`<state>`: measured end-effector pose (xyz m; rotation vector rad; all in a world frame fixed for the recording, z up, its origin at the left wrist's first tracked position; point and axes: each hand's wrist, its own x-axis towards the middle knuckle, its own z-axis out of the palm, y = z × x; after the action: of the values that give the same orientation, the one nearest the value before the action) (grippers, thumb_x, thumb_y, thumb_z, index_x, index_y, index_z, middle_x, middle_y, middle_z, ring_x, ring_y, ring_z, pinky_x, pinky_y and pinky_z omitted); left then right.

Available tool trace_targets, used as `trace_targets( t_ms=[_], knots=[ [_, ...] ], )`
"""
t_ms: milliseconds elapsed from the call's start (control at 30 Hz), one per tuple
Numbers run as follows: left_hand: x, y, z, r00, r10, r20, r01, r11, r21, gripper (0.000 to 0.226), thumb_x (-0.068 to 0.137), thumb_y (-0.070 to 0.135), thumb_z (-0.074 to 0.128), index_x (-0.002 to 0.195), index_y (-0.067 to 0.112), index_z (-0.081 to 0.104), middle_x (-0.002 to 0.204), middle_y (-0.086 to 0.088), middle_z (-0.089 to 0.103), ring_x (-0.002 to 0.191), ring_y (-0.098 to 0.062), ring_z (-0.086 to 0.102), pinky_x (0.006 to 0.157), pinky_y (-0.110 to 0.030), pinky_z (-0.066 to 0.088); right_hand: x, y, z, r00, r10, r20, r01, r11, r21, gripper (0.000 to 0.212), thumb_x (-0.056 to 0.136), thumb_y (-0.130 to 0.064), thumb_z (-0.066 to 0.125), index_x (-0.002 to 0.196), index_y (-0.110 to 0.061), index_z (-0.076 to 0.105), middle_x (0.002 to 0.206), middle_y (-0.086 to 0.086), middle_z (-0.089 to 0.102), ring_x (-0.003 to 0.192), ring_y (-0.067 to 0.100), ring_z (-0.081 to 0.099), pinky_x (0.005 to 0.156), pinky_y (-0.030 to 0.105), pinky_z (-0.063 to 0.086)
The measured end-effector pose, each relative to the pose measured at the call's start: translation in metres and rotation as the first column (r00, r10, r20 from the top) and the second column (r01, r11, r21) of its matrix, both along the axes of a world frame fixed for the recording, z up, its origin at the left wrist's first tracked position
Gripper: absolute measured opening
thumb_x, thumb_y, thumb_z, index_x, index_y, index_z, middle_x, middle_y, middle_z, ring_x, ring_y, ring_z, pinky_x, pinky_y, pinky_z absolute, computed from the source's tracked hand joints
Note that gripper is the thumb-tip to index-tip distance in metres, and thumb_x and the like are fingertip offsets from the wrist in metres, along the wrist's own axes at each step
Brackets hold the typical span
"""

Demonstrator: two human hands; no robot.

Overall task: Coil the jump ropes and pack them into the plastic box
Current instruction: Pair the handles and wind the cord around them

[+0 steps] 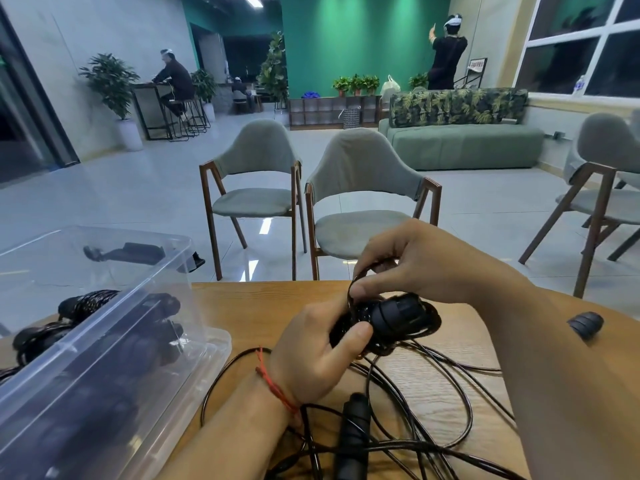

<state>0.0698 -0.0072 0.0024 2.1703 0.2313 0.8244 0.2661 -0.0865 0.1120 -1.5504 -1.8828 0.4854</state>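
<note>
My left hand (318,351) grips a coiled black jump rope bundle (391,318) above the wooden table (433,389). My right hand (415,261) pinches a loop of thin black cord at the bundle's top. Loose black rope (446,403) trails in wide loops over the table below both hands. A black handle (351,434) lies among those loops near my left forearm. The clear plastic box (104,341) sits at the left and holds several coiled black ropes (149,327).
A small black strap roll (585,323) lies on the table at the right. Two grey chairs (360,202) stand just beyond the table's far edge. Two people are far back in the room.
</note>
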Motion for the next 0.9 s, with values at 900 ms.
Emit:
trace_targets(
  t_ms=[900],
  knots=[
    [0.000, 0.032, 0.007, 0.707, 0.687, 0.169, -0.240, 0.457, -0.857, 0.053, 0.110, 0.049, 0.036, 0.114, 0.010, 0.071, 0.087, -0.017, 0.074, 0.071, -0.030, 0.071, 0.054, -0.036, 0.051, -0.029, 0.041, -0.058, 0.970, -0.223, -0.098, 0.212, 0.971, -0.114, 0.025, 0.109, -0.039, 0.059, 0.102, -0.030, 0.081, 0.091, -0.013, 0.076, 0.089, 0.005, 0.069, 0.082, 0.032, 0.055]
  ],
)
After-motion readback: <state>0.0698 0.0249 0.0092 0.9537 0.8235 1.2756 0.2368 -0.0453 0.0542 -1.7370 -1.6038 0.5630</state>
